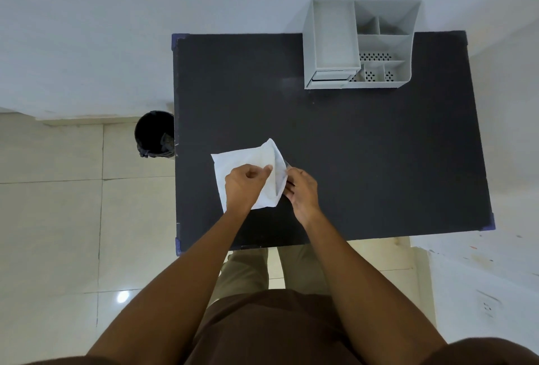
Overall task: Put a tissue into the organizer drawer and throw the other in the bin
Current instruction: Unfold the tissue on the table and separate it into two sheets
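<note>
A white tissue lies on the black table, near its left front part. Its right side is folded up and over. My left hand rests on the tissue and pinches the raised fold with thumb and forefinger. My right hand grips the fold's right edge from the other side. I cannot tell whether this is one tissue or two stacked. The grey organizer stands at the table's back right, its small drawer at the lower front left, looking slightly pulled out. A black bin stands on the floor left of the table.
The organizer has a tall open tray on the left and several small compartments on the right. A white wall runs behind the table and to its right. The floor is pale tile. My legs are at the table's front edge.
</note>
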